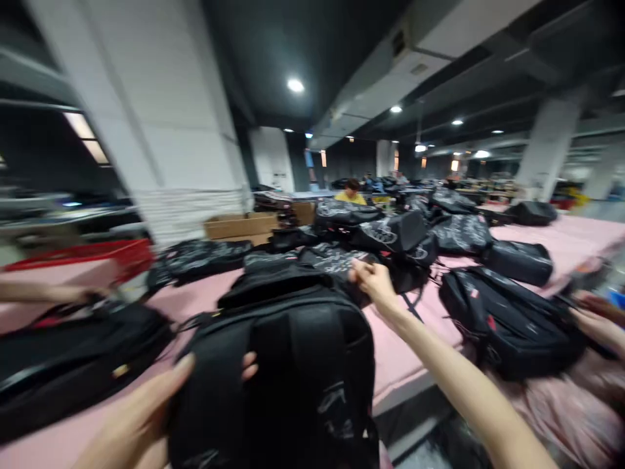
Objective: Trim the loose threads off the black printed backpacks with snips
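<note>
A black backpack [293, 365] lies back-up on the pink table [205, 296] right in front of me. My left hand [146, 417] is wrapped round its near left side, fingers and thumb closed on the fabric. Reaching forward, my right hand [374, 281] is pinched on the backpack's far top edge, beside a pile of printed black bags [371, 238]. The picture is smeared by motion.
Other black bags lie at the left [73, 355] and at the right [508, 322]. Co-workers' hands show at the left edge [73, 294] and the right edge [593, 319]. A red crate [97, 254], cardboard boxes [241, 227], a white pillar [161, 130] and a seated person in yellow [350, 193] stand beyond.
</note>
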Demonstrator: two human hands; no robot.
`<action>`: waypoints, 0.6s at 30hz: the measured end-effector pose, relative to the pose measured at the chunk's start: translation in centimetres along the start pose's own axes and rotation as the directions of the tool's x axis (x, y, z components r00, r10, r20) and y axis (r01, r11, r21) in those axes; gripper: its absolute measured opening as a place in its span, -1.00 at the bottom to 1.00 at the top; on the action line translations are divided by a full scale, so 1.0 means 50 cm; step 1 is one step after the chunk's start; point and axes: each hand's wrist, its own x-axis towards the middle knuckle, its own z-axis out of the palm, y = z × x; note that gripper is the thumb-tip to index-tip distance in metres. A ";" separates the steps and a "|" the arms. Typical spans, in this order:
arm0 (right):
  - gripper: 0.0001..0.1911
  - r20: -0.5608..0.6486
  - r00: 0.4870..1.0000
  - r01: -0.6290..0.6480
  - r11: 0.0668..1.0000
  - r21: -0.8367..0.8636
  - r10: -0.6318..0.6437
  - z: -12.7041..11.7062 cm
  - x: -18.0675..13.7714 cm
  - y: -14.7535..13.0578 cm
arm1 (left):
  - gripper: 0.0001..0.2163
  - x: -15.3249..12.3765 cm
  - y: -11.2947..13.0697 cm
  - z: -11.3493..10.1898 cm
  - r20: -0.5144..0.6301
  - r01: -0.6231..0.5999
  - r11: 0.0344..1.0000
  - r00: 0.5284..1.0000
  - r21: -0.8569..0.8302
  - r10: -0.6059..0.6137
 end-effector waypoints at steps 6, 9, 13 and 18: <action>-0.53 0.069 0.997 -0.005 0.972 -0.234 0.022 -0.078 -0.116 -0.049 | -0.61 -0.012 -0.003 -0.008 0.041 0.012 0.943 0.999 -0.334 0.002; -0.59 0.188 0.978 -0.045 0.966 -0.253 0.095 -0.056 -0.154 -0.061 | -0.63 -0.022 -0.010 0.001 0.078 -0.049 0.939 0.994 -0.341 0.080; -0.60 0.370 0.888 -0.234 0.961 -0.148 0.273 -0.004 -0.179 -0.049 | -0.64 -0.036 -0.026 0.002 0.129 -0.152 0.951 0.973 -0.269 0.192; -0.54 0.321 0.908 -0.322 0.938 0.130 0.268 0.022 -0.177 -0.036 | -0.64 -0.025 -0.049 -0.008 0.096 -0.329 0.941 0.937 -0.079 0.335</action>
